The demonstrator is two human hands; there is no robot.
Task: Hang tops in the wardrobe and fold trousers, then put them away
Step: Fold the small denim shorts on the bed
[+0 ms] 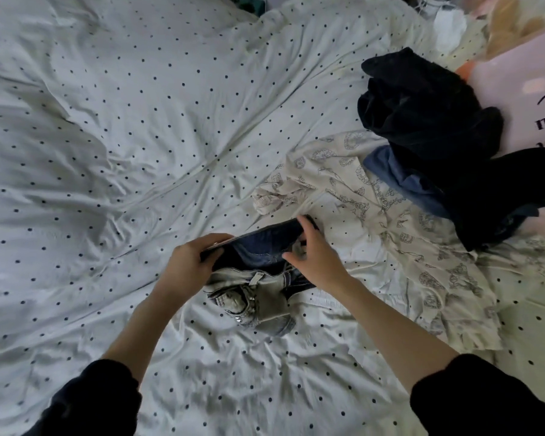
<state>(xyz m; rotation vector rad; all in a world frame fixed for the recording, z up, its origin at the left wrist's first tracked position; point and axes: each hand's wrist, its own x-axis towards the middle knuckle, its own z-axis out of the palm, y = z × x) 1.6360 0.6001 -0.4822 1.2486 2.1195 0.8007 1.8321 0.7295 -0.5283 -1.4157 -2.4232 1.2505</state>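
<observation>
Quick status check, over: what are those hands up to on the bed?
Left hand and right hand grip folded jeans. Printed top and dark pile waiting at right. Nothing blocking.

On the bed (139,136), we hold a pair of jeans (258,278) between our two hands, near the front middle of the sheet. Our left hand (192,262) has its grip on the jeans' left end; our right hand (315,256) has its grip on their right end, the waistband bunched on the sheet just before our hands. Right of the jeans lies a printed top (375,199), spread flat and reaching behind our right hand. Behind and right of that top sits a heap of clothes (438,136), resting partly on it. A pillow (532,89) lies at the far right, touching the heap.
</observation>
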